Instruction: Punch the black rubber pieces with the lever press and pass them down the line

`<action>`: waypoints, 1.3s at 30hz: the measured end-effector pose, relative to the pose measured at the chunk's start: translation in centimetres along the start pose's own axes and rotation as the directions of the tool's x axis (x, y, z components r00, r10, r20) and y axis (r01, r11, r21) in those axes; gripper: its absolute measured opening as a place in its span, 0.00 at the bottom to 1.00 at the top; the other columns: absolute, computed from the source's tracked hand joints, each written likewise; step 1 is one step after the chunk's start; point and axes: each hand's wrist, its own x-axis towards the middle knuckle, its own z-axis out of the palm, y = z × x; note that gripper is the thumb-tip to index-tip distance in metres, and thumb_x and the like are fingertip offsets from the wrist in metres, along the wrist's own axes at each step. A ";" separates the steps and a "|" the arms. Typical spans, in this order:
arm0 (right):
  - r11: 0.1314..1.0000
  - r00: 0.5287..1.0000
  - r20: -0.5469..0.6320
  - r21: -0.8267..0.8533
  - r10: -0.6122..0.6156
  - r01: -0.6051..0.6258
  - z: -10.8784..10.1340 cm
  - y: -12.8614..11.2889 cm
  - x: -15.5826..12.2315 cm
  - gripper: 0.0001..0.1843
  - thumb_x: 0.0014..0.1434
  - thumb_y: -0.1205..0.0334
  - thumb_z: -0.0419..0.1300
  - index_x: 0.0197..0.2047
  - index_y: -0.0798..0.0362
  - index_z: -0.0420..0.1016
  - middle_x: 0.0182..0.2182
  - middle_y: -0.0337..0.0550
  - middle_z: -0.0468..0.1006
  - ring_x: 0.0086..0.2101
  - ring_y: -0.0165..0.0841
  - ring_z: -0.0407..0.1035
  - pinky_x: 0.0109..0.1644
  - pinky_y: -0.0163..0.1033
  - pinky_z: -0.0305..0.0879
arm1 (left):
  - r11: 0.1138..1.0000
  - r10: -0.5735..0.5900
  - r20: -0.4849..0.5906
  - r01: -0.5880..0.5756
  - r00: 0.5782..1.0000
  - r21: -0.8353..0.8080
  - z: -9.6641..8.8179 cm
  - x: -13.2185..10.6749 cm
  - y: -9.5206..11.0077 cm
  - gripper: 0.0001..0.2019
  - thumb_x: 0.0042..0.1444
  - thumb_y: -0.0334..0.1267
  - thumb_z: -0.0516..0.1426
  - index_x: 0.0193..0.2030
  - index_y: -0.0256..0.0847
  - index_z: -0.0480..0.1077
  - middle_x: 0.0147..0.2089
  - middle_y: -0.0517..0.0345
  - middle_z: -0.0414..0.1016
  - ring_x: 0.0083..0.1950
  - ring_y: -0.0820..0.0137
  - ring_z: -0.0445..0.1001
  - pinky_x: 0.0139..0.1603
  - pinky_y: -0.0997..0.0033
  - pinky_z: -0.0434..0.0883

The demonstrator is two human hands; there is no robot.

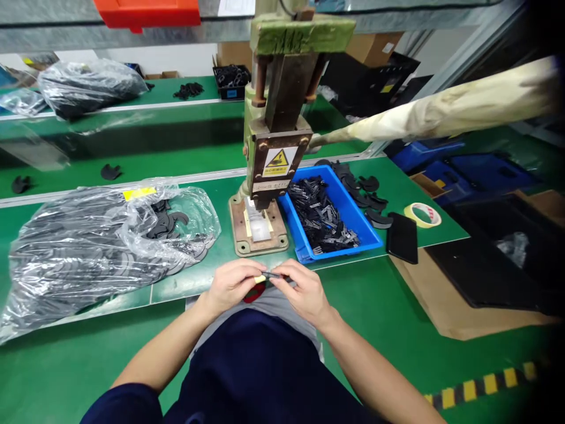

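Note:
In front of the press base, my left hand [233, 284] and my right hand [305, 291] meet fingertip to fingertip. Both are pinched on a small thin black strip-like part [271, 275], whose ends are partly hidden by the fingers. A pale yellow bit [260, 279] shows at my left fingertips; I cannot tell what it is. Below the fingers, over my lap, a red round thing [255, 292] is partly covered. Just beyond my hands stands a green hand press [279, 147], with a light metal plate [260, 229] on its base.
A blue tray [348, 218] of small black parts stands right of the press, beside curved black pieces [377, 203], a phone [402, 237] and a tape roll [422, 215]. Left lies a clear bag [88, 253] of curved parts. The wrapped press lever [441, 109] reaches out right.

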 end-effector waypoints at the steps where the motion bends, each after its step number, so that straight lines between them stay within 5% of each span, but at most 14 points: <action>1: 1.000 1.000 -0.012 -0.013 -0.016 0.016 0.1 0.1 0.0 0.06 0.61 0.57 0.62 0.39 0.48 0.79 0.32 0.41 0.79 0.34 0.31 0.72 0.42 0.39 0.70 | 1.000 -0.007 0.003 0.007 1.000 0.003 0.0 -0.2 -0.1 0.05 0.63 0.29 0.58 0.42 0.40 0.76 0.43 0.50 0.83 0.45 0.69 0.82 0.48 0.70 0.80; 11: 0.998 1.000 -0.027 -0.063 -0.004 0.003 0.8 0.9 0.8 0.06 0.61 0.57 0.62 0.38 0.48 0.80 0.31 0.41 0.80 0.33 0.31 0.73 0.40 0.38 0.71 | 0.999 -0.033 0.009 0.033 0.999 -0.026 -0.1 -0.6 -1.5 0.06 0.64 0.29 0.57 0.43 0.39 0.76 0.44 0.49 0.83 0.46 0.68 0.82 0.48 0.70 0.79; 16: 0.992 0.994 -0.021 -0.060 0.110 -0.111 1.1 1.2 1.9 0.12 0.62 0.54 0.61 0.44 0.50 0.79 0.32 0.41 0.79 0.31 0.30 0.73 0.36 0.36 0.72 | 0.978 -0.205 -0.005 0.206 0.979 0.035 -0.9 0.2 -3.0 0.05 0.64 0.34 0.58 0.40 0.40 0.77 0.42 0.52 0.83 0.44 0.68 0.82 0.48 0.69 0.79; 20: 0.985 0.986 -0.021 -0.055 0.165 -0.165 0.3 0.9 2.6 0.13 0.63 0.52 0.60 0.45 0.50 0.79 0.37 0.43 0.81 0.34 0.31 0.75 0.39 0.37 0.73 | 0.913 -0.330 -0.121 0.350 0.936 0.212 -2.0 2.2 -5.7 0.06 0.64 0.37 0.59 0.39 0.41 0.78 0.40 0.54 0.83 0.41 0.68 0.81 0.46 0.68 0.77; 27: 0.988 0.988 -0.010 -0.042 0.151 -0.152 -2.3 0.0 2.8 0.12 0.63 0.51 0.60 0.40 0.47 0.81 0.35 0.41 0.81 0.35 0.32 0.76 0.42 0.38 0.73 | 0.874 -0.221 -0.056 0.223 0.974 0.432 -2.2 4.9 -10.7 0.10 0.66 0.33 0.54 0.43 0.39 0.78 0.42 0.52 0.81 0.46 0.67 0.79 0.49 0.68 0.74; 32: 0.989 0.989 -0.040 -0.029 0.143 -0.144 -3.8 0.5 2.4 0.11 0.63 0.51 0.60 0.40 0.48 0.81 0.33 0.41 0.80 0.34 0.31 0.75 0.40 0.37 0.73 | 0.851 -0.202 0.056 0.147 0.978 0.504 -1.8 5.2 -12.0 0.13 0.66 0.30 0.51 0.45 0.40 0.78 0.45 0.51 0.79 0.47 0.66 0.77 0.50 0.68 0.74; 36: 0.992 0.974 -0.190 0.009 0.126 -0.127 -5.7 0.4 3.3 0.11 0.62 0.52 0.61 0.42 0.49 0.80 0.33 0.42 0.79 0.33 0.31 0.74 0.37 0.38 0.73 | 0.816 -0.181 0.121 0.081 0.976 0.572 -1.7 5.5 -11.8 0.17 0.63 0.28 0.50 0.50 0.40 0.78 0.49 0.49 0.75 0.51 0.64 0.75 0.52 0.67 0.74; 39: 0.994 0.883 -0.469 0.078 -0.028 0.073 -7.7 -1.7 5.6 0.16 0.61 0.54 0.63 0.53 0.45 0.76 0.40 0.44 0.80 0.38 0.32 0.75 0.41 0.41 0.76 | 0.797 -0.181 0.140 0.062 0.973 0.601 -1.5 5.8 -11.5 0.18 0.61 0.27 0.49 0.51 0.40 0.78 0.51 0.48 0.72 0.52 0.64 0.74 0.51 0.67 0.74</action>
